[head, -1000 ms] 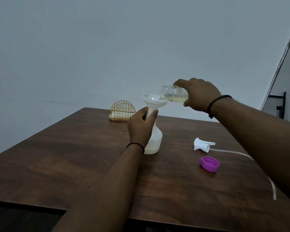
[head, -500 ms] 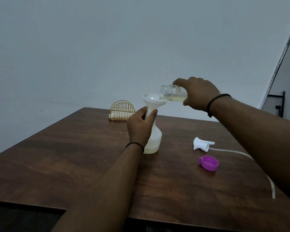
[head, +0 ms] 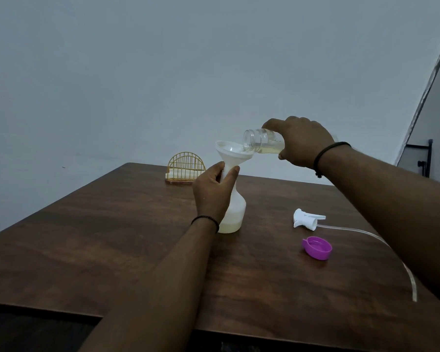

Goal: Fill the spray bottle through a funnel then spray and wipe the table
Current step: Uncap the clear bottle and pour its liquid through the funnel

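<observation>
Pouring grip: right hand [head: 302, 143] holds the small clear bottle [head: 263, 142] tipped almost flat, mouth over the white funnel [head: 233, 152].
Steadying grip: left hand [head: 212, 193] wraps the spray bottle [head: 235, 212] neck, upright on the wooden table [head: 112, 237].
Change: little moved since a second ago; pale liquid still lies low, so filling continues.
Waiting parts: trigger sprayer head [head: 305, 218] and purple cap [head: 316, 247] lie beside.

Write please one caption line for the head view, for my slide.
Right hand tips a clear jar over the funnel while left hand grips the spray bottle.
</observation>
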